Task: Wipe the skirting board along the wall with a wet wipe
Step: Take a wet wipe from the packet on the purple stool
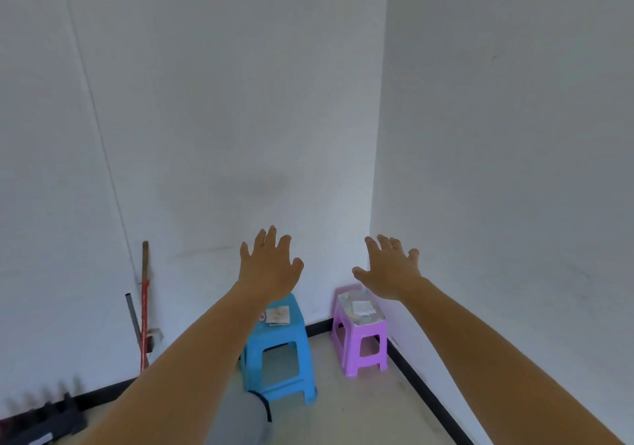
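Note:
A black skirting board (425, 393) runs along the foot of the right wall and continues along the back wall (319, 328) into the corner. A white folded wipe (363, 307) lies on top of a purple stool (363, 345) in that corner. My left hand (271, 266) and my right hand (391, 269) are both stretched out in front of me with fingers spread, palms down, holding nothing. They hover well above the stools and touch nothing.
A blue stool (281, 362) stands left of the purple one with a small packet (278, 315) on its seat. A red-handled stick (144, 307) and a grey pipe (133, 321) lean on the left wall. Dark tools (51, 417) lie at bottom left. A grey-clad knee (240, 417) shows below.

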### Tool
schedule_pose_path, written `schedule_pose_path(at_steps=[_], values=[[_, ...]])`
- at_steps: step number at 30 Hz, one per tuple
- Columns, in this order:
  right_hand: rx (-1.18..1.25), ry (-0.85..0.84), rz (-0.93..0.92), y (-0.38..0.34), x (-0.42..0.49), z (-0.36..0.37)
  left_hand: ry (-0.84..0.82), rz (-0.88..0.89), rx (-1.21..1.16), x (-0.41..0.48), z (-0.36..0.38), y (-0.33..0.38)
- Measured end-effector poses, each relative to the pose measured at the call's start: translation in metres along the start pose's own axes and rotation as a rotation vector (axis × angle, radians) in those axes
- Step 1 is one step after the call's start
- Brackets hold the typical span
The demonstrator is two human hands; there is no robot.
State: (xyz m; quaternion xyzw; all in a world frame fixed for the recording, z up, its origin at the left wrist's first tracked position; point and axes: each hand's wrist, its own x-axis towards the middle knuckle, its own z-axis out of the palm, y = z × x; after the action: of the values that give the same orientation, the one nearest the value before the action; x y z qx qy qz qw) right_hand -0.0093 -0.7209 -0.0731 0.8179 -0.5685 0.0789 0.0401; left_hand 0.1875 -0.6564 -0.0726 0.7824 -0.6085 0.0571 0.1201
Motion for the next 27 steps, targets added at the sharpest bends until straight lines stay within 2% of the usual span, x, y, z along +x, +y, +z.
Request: schedule_pose_path(at_steps=[8, 16, 22, 27], values=[[-0.056, 0.025, 0.059, 0.033, 0.188, 0.041, -0.005, 0.068, -0.059, 0.202, 0.064, 0.01], [-0.094, 0.037, 0.079, 0.094, 0.375, 0.134, 0.046, 0.149, -0.045, 0.395, 0.182, 0.048], [-0.089, -0.076, 0.09, 0.162, 0.534, 0.214, -0.084, 0.069, -0.136, 0.55, 0.286, 0.081], [-0.013, -0.259, 0.161, 0.192, 0.626, 0.297, -0.236, 0.072, -0.128, 0.624, 0.381, 0.086]])
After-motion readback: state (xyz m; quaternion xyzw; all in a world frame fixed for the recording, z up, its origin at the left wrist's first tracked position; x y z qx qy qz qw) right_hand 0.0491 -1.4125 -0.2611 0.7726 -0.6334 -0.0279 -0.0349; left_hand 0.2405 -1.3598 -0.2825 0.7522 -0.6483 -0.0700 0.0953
